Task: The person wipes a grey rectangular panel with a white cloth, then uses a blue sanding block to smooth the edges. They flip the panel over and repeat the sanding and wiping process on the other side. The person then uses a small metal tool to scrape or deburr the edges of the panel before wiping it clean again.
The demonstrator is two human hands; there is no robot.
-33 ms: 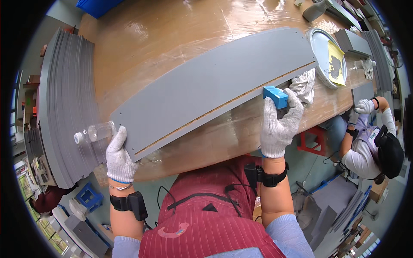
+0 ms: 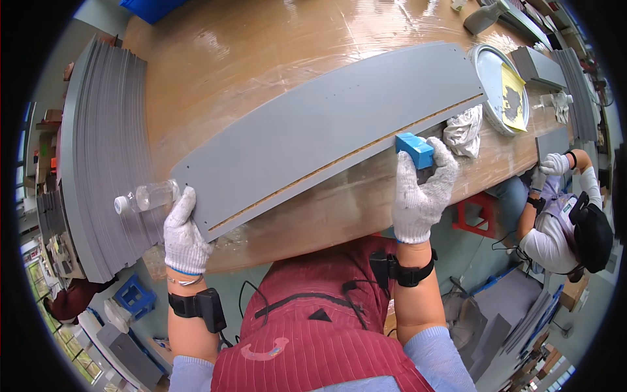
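A long grey board (image 2: pixel 326 124) with a curved far edge and a narrow groove showing brown core lies slantwise over the table. My left hand (image 2: pixel 186 236), in a white knit glove, grips its near left corner, thumb along the end and the other fingers mostly hidden. Between the thumb and fingers of my right hand (image 2: pixel 421 199), gloved too, is a blue block (image 2: pixel 415 150), held at the board's near long edge. Something dark shows under the block, too hidden to name. A crumpled white cloth (image 2: pixel 464 132) sits just right of that hand.
A tall stack of grey panels (image 2: pixel 104 157) stands at left, a clear plastic bottle (image 2: pixel 153 196) beside it. At right are a round pail lid (image 2: pixel 490 72) with a yellow sheet (image 2: pixel 514 98), and more panels (image 2: pixel 539 67). Another person (image 2: pixel 562 225) works at the right.
The board and my left hand have shifted very slightly to the right. My right hand with the blue block has slid a little to the left along the near edge.
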